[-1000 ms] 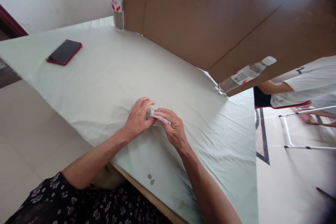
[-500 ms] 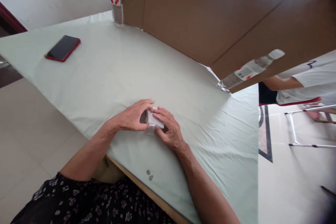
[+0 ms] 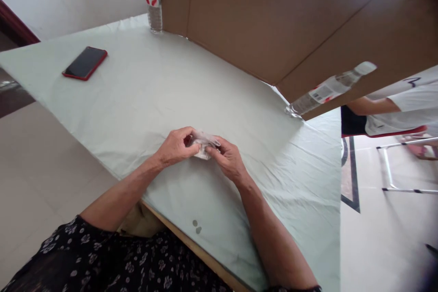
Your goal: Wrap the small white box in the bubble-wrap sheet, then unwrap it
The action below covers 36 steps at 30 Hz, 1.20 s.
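Note:
Between my two hands is a small whitish packet in clear plastic wrapping (image 3: 203,140), over the pale green tablecloth (image 3: 137,100). My left hand (image 3: 178,146) pinches its left side between thumb and fingers. My right hand (image 3: 228,157) grips the right side, its thumb pressed on the front. Part of the plastic stands up above the thumbs. What lies inside the wrapping cannot be made out, and the fingertips behind it are hidden.
A phone in a red case (image 3: 85,63) lies at the left. A brown cardboard panel (image 3: 232,18) stands at the back, with one water bottle (image 3: 153,2) at its left and another water bottle (image 3: 330,89) at its right. A person in a white sleeve (image 3: 415,100) sits beyond.
The packet has been tipped up from lying flatter, and its plastic now stands up. My hands have shifted from resting around it to pinching it at both sides.

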Each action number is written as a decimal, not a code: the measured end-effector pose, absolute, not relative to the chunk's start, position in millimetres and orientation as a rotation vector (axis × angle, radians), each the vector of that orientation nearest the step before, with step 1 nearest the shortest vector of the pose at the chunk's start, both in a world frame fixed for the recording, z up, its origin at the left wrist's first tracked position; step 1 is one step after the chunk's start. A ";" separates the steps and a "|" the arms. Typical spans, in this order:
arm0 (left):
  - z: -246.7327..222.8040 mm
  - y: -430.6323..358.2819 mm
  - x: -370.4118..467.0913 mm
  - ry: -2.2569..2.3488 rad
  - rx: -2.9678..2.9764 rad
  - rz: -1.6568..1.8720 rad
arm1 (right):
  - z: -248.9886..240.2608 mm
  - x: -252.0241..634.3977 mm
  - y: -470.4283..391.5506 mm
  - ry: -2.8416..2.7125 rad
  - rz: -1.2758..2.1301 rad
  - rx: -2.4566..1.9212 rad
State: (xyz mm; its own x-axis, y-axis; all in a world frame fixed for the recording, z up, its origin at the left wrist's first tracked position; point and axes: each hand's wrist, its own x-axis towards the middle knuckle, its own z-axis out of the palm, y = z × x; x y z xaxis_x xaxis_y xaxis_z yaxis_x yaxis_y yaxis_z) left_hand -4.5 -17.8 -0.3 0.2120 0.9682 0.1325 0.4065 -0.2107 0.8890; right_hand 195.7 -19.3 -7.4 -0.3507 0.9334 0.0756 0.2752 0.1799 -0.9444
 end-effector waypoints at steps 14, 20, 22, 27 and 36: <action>7.1 -15.9 -7.2 1.169 1.445 0.839 | -24.5 188.7 -23.4 -1.525 1.458 -1.135; 2.6 -15.1 -11.3 1.036 1.284 0.763 | -23.4 195.1 -22.5 -1.742 1.049 -1.245; 1.0 -14.9 -11.3 1.045 1.261 0.760 | -21.5 197.5 -25.0 -1.807 0.825 -1.246; 0.5 -14.3 -11.8 1.060 1.270 0.730 | -22.4 198.6 -27.1 -1.939 0.635 -1.198; -1.9 -14.5 -15.0 0.977 1.211 0.709 | -28.3 199.8 -14.5 -2.033 0.888 -1.209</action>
State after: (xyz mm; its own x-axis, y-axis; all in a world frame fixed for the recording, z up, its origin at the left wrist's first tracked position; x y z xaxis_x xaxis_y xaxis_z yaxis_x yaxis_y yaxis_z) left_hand -15.0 -14.5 -1.9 0.4323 0.8715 -0.2315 0.0501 0.2331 0.9712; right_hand 199.8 -14.5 -28.3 -0.4010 0.9022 0.1589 0.4964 0.3598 -0.7900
